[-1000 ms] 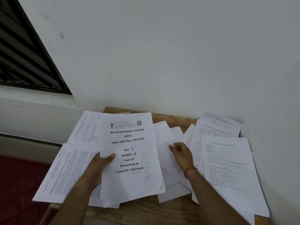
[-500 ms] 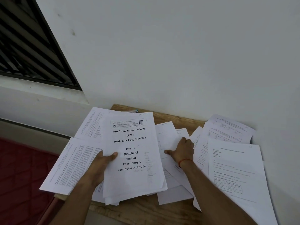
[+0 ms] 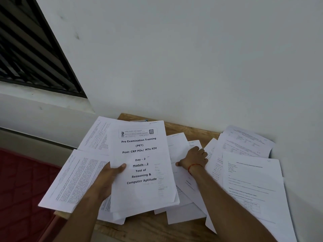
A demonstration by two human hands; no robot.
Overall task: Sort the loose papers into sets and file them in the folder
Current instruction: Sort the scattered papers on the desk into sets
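Observation:
My left hand (image 3: 108, 177) grips a stack of sheets (image 3: 145, 194) with its thumb on the top page, headed "Pre Examination Training". The stack is lifted and tilted above the left of the wooden table (image 3: 185, 132). My right hand (image 3: 194, 158) lies palm down on the loose sheets in the middle (image 3: 176, 147), fingers curled over the far edge of one and thumb stretched left. More loose sheets lie spread on the left (image 3: 73, 180) and on the right (image 3: 251, 180). No folder is in view.
The table stands in a corner, with white walls (image 3: 192, 67) close behind and to the right. A barred window (image 3: 26, 49) is at the upper left. A red patterned surface (image 3: 21, 189) lies below the table's left edge, which the left sheets overhang.
My right hand has slid a little farther up the middle sheets and turned palm down, its fingers now curled over an edge. The held stack has hardly moved.

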